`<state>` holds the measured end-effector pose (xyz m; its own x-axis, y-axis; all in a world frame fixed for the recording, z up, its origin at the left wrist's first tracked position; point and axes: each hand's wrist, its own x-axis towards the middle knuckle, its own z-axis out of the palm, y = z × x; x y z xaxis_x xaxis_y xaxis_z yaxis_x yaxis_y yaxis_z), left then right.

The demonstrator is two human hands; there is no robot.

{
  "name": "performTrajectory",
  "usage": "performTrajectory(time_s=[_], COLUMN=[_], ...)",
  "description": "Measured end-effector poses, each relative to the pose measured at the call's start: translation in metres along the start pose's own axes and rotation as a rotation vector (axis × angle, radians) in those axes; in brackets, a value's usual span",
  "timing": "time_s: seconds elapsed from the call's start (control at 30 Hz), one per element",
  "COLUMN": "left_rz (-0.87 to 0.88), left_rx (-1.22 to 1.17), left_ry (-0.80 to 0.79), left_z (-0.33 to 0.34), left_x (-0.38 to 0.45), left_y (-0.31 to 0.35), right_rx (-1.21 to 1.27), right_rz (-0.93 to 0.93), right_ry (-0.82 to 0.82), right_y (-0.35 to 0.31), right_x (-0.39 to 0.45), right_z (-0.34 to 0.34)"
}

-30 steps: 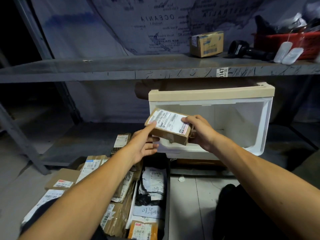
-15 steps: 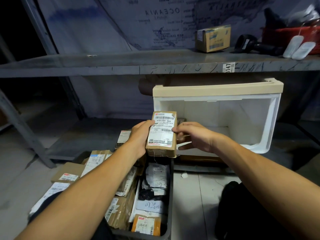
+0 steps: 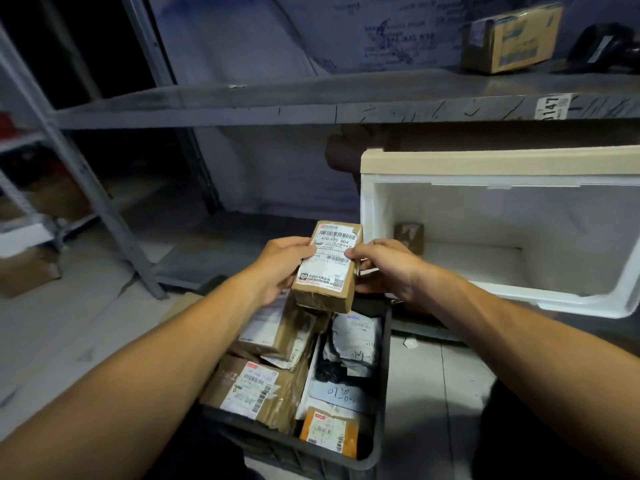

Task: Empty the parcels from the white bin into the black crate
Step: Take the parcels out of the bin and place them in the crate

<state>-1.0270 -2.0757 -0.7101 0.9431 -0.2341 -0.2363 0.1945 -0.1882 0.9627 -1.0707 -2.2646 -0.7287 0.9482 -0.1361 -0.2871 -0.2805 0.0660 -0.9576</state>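
Observation:
A brown cardboard parcel with a white barcode label is held upright between my left hand and my right hand, above the far end of the black crate. The crate on the floor holds several labelled boxes and soft mail bags. The white bin lies on its side on the low shelf to the right, its opening facing me. One small brown parcel stands inside it near the left wall.
A grey metal shelf board runs overhead, carrying a cardboard box and a dark object at the far right. A slanted shelf post stands to the left. Pale floor lies on both sides of the crate.
The parcel came out of the white bin toward me, turned from flat to upright, label facing me, and dropped lower over the crate. Both hands stayed on it.

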Motion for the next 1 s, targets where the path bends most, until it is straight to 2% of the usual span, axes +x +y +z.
performTrajectory(time_s=[0.17,0.33,0.67,1.0], left_rz=[-0.014,-0.007,-0.150,-0.321], left_rx=[0.056,0.052,-0.031,-0.178], left_ry=[0.010,0.105,0.292,0.363], left_z=[-0.041,-0.075,-0.148,-0.174], left_x=[0.003,0.009,-0.019,-0.060], left_y=[0.003,-0.002,-0.061,-0.113], right_rx=[0.021,0.036,-0.046,-0.173], right_rz=[0.008,0.013,0.134,0.188], right_ry=[-0.033,-0.081,-0.215,-0.330], right_y=[-0.006,-0.005,0.027,0.056], right_x=[0.021,0.034,0.047,0.042], right_z=[0.032,0.074,0.166,0.219])
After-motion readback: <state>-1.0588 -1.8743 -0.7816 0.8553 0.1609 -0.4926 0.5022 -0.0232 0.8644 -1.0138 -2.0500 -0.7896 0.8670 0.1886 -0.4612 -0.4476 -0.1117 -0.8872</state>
